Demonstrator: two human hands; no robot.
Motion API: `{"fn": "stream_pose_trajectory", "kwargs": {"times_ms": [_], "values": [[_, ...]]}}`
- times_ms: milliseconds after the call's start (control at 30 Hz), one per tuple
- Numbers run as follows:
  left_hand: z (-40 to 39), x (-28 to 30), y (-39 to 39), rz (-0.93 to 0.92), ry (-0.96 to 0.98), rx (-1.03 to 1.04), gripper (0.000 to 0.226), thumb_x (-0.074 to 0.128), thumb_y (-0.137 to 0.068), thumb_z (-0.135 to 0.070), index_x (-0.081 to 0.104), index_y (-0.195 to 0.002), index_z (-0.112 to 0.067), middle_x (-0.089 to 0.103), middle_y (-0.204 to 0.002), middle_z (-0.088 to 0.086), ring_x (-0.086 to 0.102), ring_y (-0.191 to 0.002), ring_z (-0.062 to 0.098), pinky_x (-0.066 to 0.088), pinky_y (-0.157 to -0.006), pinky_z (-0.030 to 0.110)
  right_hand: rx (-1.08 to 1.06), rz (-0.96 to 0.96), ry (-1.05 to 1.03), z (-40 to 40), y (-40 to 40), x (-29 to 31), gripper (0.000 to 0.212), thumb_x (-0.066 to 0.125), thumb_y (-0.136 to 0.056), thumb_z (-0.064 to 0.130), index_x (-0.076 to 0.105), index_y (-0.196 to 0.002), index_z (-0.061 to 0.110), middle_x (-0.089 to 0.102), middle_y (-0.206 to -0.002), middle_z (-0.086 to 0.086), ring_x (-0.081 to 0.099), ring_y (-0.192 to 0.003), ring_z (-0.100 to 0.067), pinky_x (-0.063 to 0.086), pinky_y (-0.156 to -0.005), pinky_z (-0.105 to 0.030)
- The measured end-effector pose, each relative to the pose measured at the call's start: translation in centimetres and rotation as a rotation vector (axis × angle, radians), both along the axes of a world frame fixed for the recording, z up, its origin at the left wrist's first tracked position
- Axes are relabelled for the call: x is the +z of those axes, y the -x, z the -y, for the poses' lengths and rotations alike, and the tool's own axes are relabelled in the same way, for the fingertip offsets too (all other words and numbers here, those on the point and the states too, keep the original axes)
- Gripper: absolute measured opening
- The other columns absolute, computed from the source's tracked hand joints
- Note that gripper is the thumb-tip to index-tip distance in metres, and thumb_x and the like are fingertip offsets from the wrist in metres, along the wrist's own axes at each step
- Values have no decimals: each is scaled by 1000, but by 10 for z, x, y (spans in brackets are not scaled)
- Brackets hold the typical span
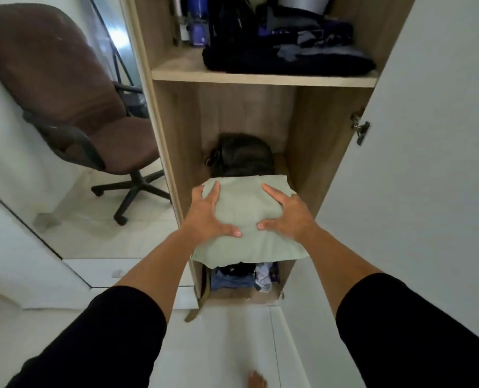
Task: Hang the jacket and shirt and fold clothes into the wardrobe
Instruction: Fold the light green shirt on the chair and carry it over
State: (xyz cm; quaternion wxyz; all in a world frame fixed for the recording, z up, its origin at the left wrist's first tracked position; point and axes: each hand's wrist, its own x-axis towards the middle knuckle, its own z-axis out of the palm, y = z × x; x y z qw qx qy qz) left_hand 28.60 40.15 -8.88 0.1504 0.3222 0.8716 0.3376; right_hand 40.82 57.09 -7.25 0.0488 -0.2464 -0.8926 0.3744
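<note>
We hold a folded green cloth point(246, 219) at the middle shelf of the wardrobe point(263, 79), our left hand point(207, 217) and right hand point(288, 217) each gripping a side, so putting folded clothes away is underway, but we see nothing hung.

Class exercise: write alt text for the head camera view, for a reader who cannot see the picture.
Two hands, left hand and right hand, hold a folded pale green garment at the open wardrobe, in front of its middle compartment. A dark bundle lies at the back there, dark folded clothes fill the shelf above, and a brown office chair stands to the left.
</note>
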Motion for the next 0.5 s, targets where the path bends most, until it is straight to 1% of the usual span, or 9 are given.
{"fn": "stream_pose_trajectory", "kwargs": {"times_ms": [100,233,300,400,500], "values": [[-43,-27,35,23,33,-13,131,87,-54,-44,1,-151,-21,-1,-148,4,9,-140,23,11,-113,25,-16,10,29,-41,33,-29,91,82,-69,29,30,-142,46,35,-133,-9,37,-127,-28,32,-106,-34],[-93,-70,88,54,88,-1,132,87,-53,-43,0,-151,-25,-1,-148,2,12,-140,24,16,-114,28,-9,17,52,-89,85,-74,92,82,-69,29,29,-143,46,31,-140,-9,35,-130,-27,31,-106,-30],[-115,-91,114,72,122,1,131,87,-54,-42,0,-150,-26,-2,-148,2,12,-141,25,18,-114,30,-14,20,53,-110,109,-97,93,82,-69,30,29,-143,45,28,-143,-10,31,-134,-27,30,-108,-31],[-145,-119,150,51,180,-14,132,87,-54,-44,-2,-150,-28,-3,-149,0,11,-141,26,19,-115,33,-30,42,40,-138,144,-129,96,83,-67,33,27,-143,46,25,-149,-12,28,-137,-30,30,-110,-35],[-171,-143,180,39,215,-32,132,87,-53,-43,0,-150,-28,-1,-149,1,13,-141,27,20,-114,33,-42,59,68,-162,170,-159,98,84,-65,36,27,-144,45,22,-150,-13,27,-138,-31,30,-110,-36]]}}
